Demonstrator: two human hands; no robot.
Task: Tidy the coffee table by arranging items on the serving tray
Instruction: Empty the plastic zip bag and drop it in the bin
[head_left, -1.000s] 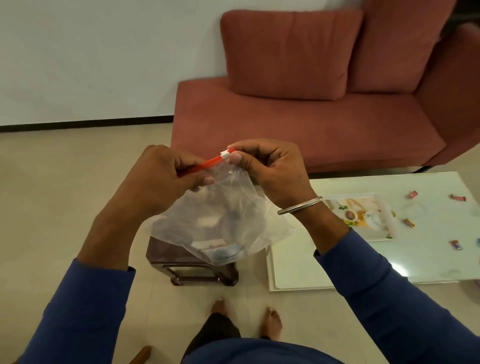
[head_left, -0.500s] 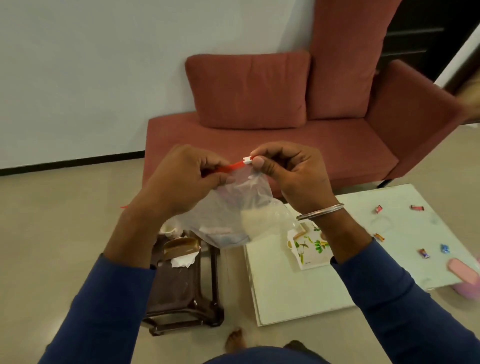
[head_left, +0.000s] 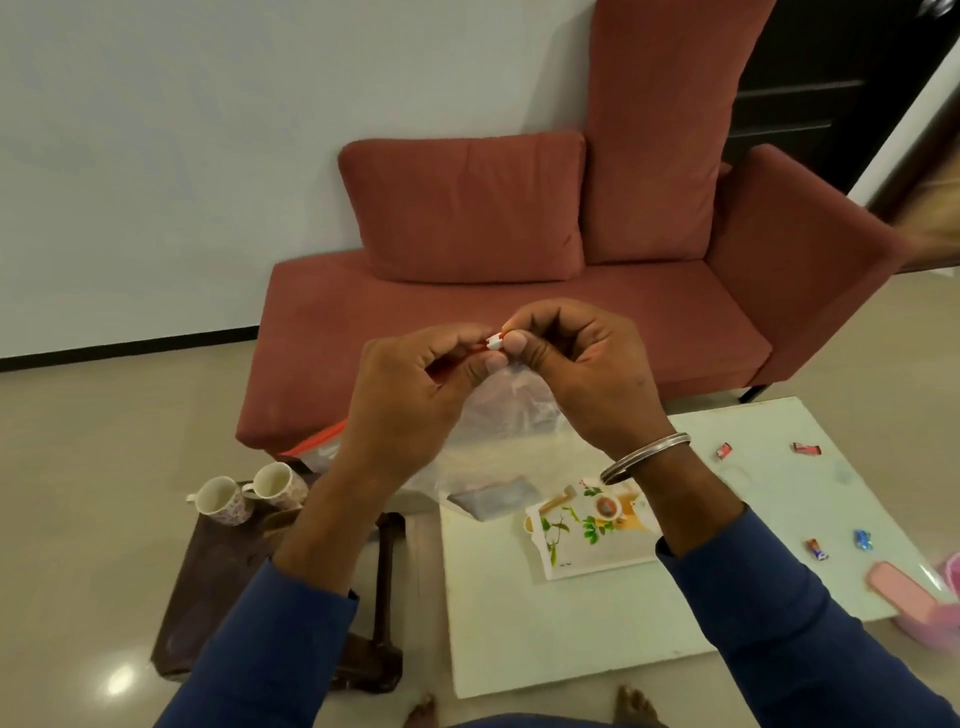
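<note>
A: Entry, largest first: sofa, rust-red, recorded at twelve o'clock. Coffee table, white top, logged at five o'clock.

B: And on it?

A: Serving tray, floral print, listed near the table's far left corner; partly hidden by the right forearm. Sweets in wrappers are scattered at three o'clock, well apart from the tray. A pink case is noted at four o'clock.

B: Off the table?

A: Dark stool at eight o'clock, two floral mugs on it.

B: Hands?

A: Clear zip bag is held up at centre. Its white slider is pinched by the right hand; the red zip strip is pinched by the left hand.

B: Step?

A: Judged: the bag is being worked at its zip; whether opening or closing cannot be told. Nothing loose appears arranged on the tray yet. Next, a steady counter-pull on the strip is called for.
</note>
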